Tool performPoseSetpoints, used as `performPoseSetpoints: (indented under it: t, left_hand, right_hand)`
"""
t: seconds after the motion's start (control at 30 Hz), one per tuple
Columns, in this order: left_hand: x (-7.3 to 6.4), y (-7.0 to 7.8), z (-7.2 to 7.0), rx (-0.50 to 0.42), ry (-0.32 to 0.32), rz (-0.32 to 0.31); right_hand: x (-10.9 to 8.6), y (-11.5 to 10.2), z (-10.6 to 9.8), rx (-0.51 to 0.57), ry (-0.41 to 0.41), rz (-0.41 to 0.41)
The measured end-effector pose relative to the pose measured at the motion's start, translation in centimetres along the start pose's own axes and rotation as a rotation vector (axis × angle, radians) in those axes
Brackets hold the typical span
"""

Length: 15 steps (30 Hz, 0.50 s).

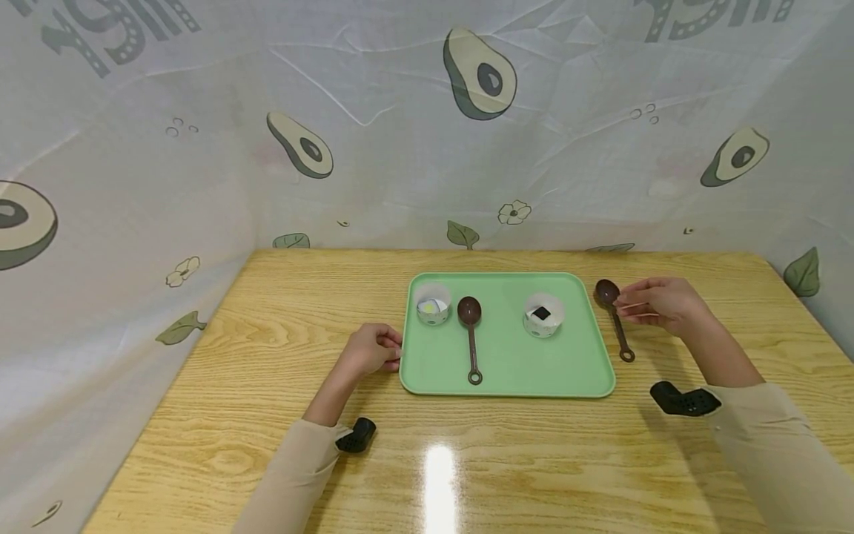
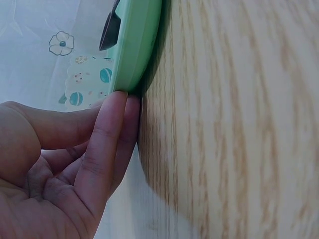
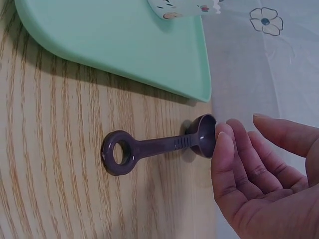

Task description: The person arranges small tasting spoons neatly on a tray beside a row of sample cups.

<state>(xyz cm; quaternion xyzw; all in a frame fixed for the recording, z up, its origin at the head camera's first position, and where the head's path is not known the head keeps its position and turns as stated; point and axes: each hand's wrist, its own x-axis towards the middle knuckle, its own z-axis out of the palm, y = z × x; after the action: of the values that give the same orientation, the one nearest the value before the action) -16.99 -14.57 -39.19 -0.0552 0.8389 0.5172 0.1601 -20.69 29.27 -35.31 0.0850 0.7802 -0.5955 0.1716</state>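
Note:
A green tray [image 1: 500, 371] lies on the wooden table. My left hand [image 1: 373, 348] holds the tray's left edge, and the wrist view shows its fingers [image 2: 107, 129] against the rim; the thumb tip is partly hidden. Beyond the tray's right edge, a brown spoon [image 1: 620, 330] rests on the table. My right hand [image 1: 667, 304] hovers beside that spoon's bowl, fingers loosely bent and thumb apart, with nothing between them. On the tray are a second brown spoon [image 1: 471, 345], a paper cup [image 1: 434, 315] with a white and yellow item, and another paper cup [image 1: 542, 326] with a black item.
A white cloth [image 1: 387, 148] printed with avocados hangs behind the table and along its left side. Wooden tabletop [image 1: 534, 460] spreads in front of the tray, with a bright light reflection on it. Black devices sit at both wrists.

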Motion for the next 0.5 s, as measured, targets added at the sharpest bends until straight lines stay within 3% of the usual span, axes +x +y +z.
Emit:
performPoseSetpoints:
  t: [0.5]
  left_hand:
    - [0.1, -0.2, 0.0, -0.003, -0.001, 0.004]
  right_hand:
    - [0.3, 1.1, -0.5, 0.017, 0.008, 0.024]
